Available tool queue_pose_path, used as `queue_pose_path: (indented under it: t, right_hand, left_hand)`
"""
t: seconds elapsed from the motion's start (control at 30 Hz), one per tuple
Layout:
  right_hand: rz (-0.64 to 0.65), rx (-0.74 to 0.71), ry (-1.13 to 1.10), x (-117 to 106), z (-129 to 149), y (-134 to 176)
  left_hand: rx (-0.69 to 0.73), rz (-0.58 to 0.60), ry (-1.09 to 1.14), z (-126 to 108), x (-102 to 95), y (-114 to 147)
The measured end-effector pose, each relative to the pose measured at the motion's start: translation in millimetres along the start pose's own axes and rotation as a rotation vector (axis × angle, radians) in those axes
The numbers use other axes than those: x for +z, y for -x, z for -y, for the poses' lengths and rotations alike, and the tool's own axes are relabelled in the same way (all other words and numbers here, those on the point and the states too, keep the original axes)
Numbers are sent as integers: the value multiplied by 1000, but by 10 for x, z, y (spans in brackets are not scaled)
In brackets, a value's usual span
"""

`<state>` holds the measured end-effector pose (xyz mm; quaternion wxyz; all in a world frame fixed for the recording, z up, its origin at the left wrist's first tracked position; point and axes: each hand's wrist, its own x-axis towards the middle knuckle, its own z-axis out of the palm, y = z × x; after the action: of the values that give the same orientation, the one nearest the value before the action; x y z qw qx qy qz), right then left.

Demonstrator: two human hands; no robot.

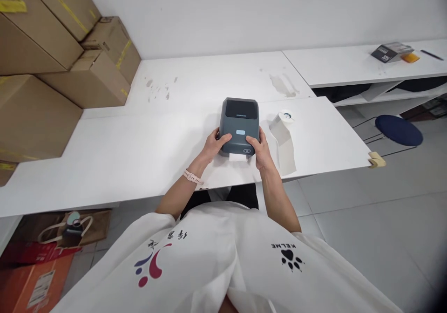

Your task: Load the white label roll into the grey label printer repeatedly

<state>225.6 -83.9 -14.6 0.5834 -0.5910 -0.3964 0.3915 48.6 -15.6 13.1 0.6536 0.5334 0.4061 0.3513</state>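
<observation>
A dark grey label printer (240,124) is on or just above the white table, with a short strip of white label paper (238,157) sticking out of its near edge. My left hand (214,144) grips its left side, thumb on the top cover and fingers curled down the flank. On the opposite side my right hand (259,146) holds it the same way. Both sets of fingertips are partly hidden by the printer. Just right of it stands a roll of white labels (284,118), its loose end unrolled toward the table's front edge.
Cardboard boxes (101,78) are stacked on the left. A wooden-looking guard (377,159) covers the table's right corner. Beyond it are a blue stool (398,130) and a side counter (335,61) with a small black box (390,52). An orange box (35,280) sits below left.
</observation>
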Motion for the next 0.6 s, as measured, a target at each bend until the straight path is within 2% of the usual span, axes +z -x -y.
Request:
queue_pose_path:
  t: [0.07,0.17,0.2,0.23,0.3,0.37,0.47,0.6]
  right_hand:
    - [-17,13,-29,17,1,-8]
    - [-18,8,-11,25,-29,-18]
    - [-14,-10,13,23,-46,-20]
    - [-7,-38,40,20,-64,-22]
    - [6,-102,84,12,-94,-24]
    - [8,-128,88,4,-98,-30]
    - [-10,-55,59,2,-27,-79]
    - [-41,-15,75,32,150,-228]
  left_hand:
    - [-9,-101,-26,75,16,114]
    - [14,-428,-114,232,88,439]
    - [17,-484,-137,283,125,552]
    - [-13,-457,-135,323,167,648]
    - [-126,-220,-50,358,254,764]
    - [-193,-75,54,338,326,769]
    - [-142,-51,50,277,357,681]
    - [-63,22,-76,289,262,667]
